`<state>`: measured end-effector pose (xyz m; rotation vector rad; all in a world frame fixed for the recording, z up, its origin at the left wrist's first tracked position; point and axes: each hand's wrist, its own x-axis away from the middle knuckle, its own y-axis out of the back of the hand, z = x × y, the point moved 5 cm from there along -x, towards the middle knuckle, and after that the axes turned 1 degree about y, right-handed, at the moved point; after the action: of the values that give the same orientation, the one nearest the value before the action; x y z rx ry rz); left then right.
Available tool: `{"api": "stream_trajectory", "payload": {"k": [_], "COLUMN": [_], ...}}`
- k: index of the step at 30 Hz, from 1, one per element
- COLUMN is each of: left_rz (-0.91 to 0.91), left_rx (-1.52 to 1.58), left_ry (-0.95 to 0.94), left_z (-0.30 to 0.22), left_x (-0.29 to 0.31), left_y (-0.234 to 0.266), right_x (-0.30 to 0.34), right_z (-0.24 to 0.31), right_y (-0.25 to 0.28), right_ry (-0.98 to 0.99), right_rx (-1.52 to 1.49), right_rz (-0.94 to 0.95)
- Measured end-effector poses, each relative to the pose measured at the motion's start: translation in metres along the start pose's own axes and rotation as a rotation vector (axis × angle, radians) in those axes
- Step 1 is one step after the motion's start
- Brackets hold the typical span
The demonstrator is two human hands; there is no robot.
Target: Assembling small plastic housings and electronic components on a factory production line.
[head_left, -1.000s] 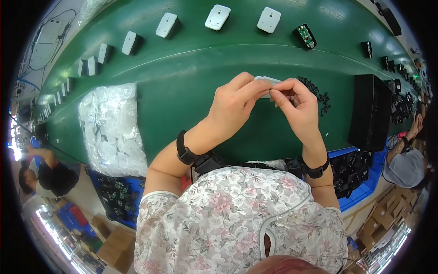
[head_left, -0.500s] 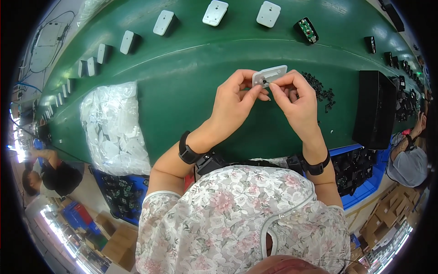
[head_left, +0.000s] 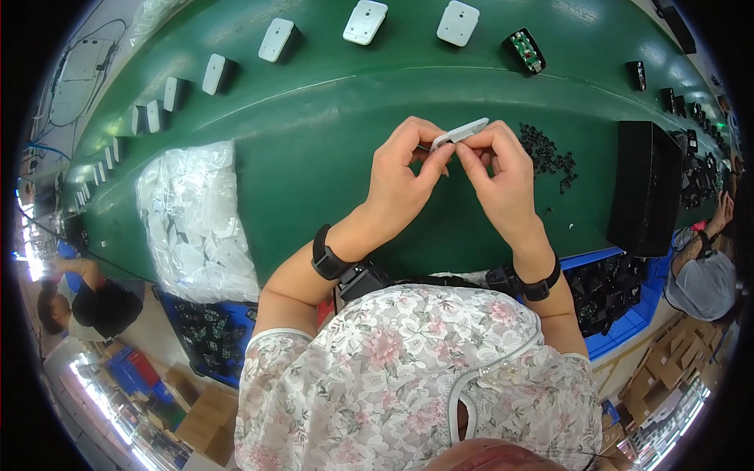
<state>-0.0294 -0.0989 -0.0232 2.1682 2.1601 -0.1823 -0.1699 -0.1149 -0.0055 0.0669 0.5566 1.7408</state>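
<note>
Between both hands, over the green work surface (head_left: 330, 157), a white plastic cover (head_left: 470, 129) is tipped nearly edge-on. My left hand (head_left: 399, 173) is closed, pinching the cover's left end between thumb and fingers. Closed on its right side is my right hand (head_left: 504, 174), with the thumb pressed against the near face. Any small part under the fingertips is hidden. Just right of my right hand lies a loose pile of small black parts (head_left: 550, 157), too small to name for certain.
A clear bag of white covers (head_left: 192, 212) lies left; a black box (head_left: 646, 188) stands right. White-topped housings (head_left: 365, 22) and an open black housing with a green circuit board (head_left: 525, 52) line the far side. Blue bins (head_left: 632, 326) flank me. People sit at both sides.
The cover has turned from showing its face to nearly edge-on. My right hand has shifted slightly left, and the small black part at its fingertips is now hidden. The far housings have slid slightly left.
</note>
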Motion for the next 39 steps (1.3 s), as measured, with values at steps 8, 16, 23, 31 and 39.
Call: {"api": "stream_trajectory", "payload": {"k": [8, 16, 23, 31, 39], "left_rz": [0.069, 0.108, 0.044, 0.000, -0.017], "left_rx": [0.270, 0.205, 0.264, -0.532, -1.123], "left_ry": [0.261, 0.332, 0.331, 0.106, -0.180], "left_z": [0.002, 0.005, 0.013, 0.023, 0.006], "left_x": [0.003, 0.004, -0.007, -0.053, -0.030], "left_y": [-0.002, 0.000, 0.029, 0.058, 0.031], "right_x": [-0.008, -0.010, -0.028, -0.123, -0.094], "right_z": [0.007, 0.001, -0.023, -0.058, -0.085], "right_y": [0.021, 0.013, 0.003, 0.064, 0.086], "right_ry": [-0.032, -0.266, -0.211, 0.296, -0.218], "right_rx": [0.041, 0.028, -0.314, 0.983, -0.025], "right_rz": [0.030, 0.178, 0.283, -0.273, -0.157]}}
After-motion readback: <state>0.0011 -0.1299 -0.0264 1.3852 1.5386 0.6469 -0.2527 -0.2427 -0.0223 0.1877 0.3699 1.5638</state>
